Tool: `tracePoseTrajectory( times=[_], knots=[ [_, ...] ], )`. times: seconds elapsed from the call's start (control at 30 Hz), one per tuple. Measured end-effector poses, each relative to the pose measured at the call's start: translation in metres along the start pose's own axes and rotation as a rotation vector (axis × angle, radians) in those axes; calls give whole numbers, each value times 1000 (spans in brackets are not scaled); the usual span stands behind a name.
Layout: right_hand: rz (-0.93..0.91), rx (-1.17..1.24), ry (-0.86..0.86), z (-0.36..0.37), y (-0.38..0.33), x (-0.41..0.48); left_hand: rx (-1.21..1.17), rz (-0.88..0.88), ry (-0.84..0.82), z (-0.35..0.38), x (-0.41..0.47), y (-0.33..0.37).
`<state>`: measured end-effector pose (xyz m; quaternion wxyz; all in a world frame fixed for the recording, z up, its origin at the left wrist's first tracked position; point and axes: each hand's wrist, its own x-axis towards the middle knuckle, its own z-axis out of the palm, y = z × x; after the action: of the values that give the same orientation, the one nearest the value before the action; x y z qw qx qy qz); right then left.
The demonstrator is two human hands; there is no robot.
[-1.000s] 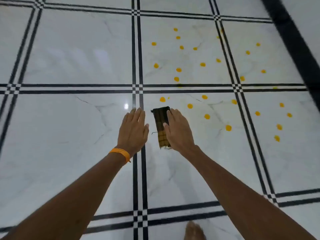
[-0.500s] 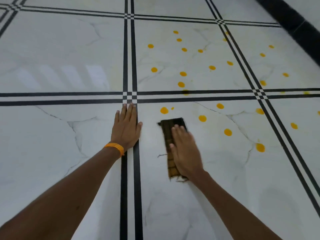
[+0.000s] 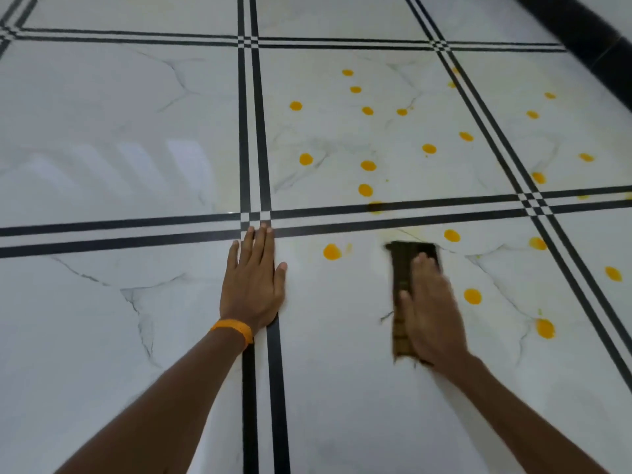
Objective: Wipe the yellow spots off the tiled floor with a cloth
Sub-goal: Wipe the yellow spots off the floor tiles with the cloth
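Note:
A folded dark brown cloth (image 3: 402, 268) lies flat on the white marble tiled floor (image 3: 342, 388). My right hand (image 3: 431, 313) presses down on it, palm flat, blurred by motion. My left hand (image 3: 254, 282) rests flat on the floor to the left, fingers spread, an orange band on its wrist. Several yellow spots dot the tiles: one (image 3: 332, 251) between my hands, one (image 3: 473, 296) just right of the cloth, one (image 3: 451, 235) beyond it, and more (image 3: 368, 165) on the farther tile.
Black double lines (image 3: 263, 131) split the floor into big squares. A dark skirting band (image 3: 588, 32) runs along the far right corner. More yellow spots (image 3: 545, 328) lie to the right.
My right hand has slid the cloth to the right, away from my left hand, over where a spot sat. The view has moved closer to the floor. My left hand stays planted.

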<state>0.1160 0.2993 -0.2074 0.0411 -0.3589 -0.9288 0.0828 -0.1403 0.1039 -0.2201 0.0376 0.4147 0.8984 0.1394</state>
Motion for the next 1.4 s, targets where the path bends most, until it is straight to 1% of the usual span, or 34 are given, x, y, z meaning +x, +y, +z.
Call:
tracePoseTrajectory(
  times=[0.03,0.1,0.13,0.17,0.2,0.23,0.27,0.3,0.33,0.37,0.4,0.47,0.53,0.57,0.6,0.67,0.7,0.77,0.8,0.83,0.87,0.9,0.93,0.97,1.0,1.03,1.1,1.13,1.17,1.2,1.23,1.3,1.37,1.4],
  knots=[
    [99,2,30,2,10,23,-1,-2,4,2,1,-2],
    [295,29,62,0,-5,87,-10,2,14,4,3,-2],
    [339,68,62,0,-26,116,-6,1,13,4,3,-3],
    [338,84,56,3,-53,132,-2,0,10,5,2,-3],
    [271,66,64,10,-77,135,-4,0,6,5,2,-4],
    [142,41,67,15,-97,123,-8,-1,8,4,3,-5],
    [3,16,22,18,-108,96,-11,-5,10,4,3,-6],
    [-102,0,-31,17,-107,64,-9,-13,13,4,3,-5],
    [-156,2,-75,15,-94,34,-4,-14,18,3,3,-4],
    [-154,12,-76,10,-73,14,3,-14,18,3,2,-1],
    [-113,22,-20,5,-52,12,13,-15,18,3,2,-2],
    [55,6,45,2,-22,49,24,-13,22,4,3,-2],
    [209,1,55,1,-38,110,20,-9,12,4,2,-2],
    [241,27,37,3,-61,131,17,-10,11,4,2,-2],
    [219,24,15,8,-87,137,15,-10,7,4,2,-3],
    [-12,-11,-15,19,-131,109,14,-5,12,4,3,-4],
    [-137,-12,-56,19,-139,74,13,-3,13,3,4,-4],
    [-270,10,-122,14,-118,1,14,-6,7,3,3,-3],
    [-261,30,-89,7,-94,-18,14,-11,4,2,2,-3],
    [-211,46,-22,4,-67,-18,14,-12,4,2,1,-3],
    [-122,48,20,4,-45,-3,13,-10,7,2,2,-3],
    [10,29,34,2,-33,22,11,-6,9,3,2,-3],
    [135,23,55,1,-35,53,9,-3,9,3,2,-3],
    [219,60,68,2,-52,80,6,-6,10,3,2,-3],
    [243,78,44,5,-78,93,4,-8,8,2,1,-3],
    [200,52,32,12,-104,92,0,-4,5,1,2,-3],
    [-97,15,-35,19,-139,50,-4,7,3,0,3,-3],
    [-227,14,-84,18,-136,15,-6,13,3,0,3,-3],
    [-302,21,-113,14,-121,-20,-5,16,7,0,3,-3],
    [-301,33,-104,10,-98,-42,2,12,11,0,2,-2],
    [-259,46,-53,8,-72,-47,13,5,12,0,2,-1],
    [-71,23,-2,6,-41,-8,39,1,21,1,2,0],
    [72,38,6,4,-63,63,36,4,13,1,2,-1],
    [87,43,-4,6,-87,88,35,5,13,1,1,-3]
  ],
)
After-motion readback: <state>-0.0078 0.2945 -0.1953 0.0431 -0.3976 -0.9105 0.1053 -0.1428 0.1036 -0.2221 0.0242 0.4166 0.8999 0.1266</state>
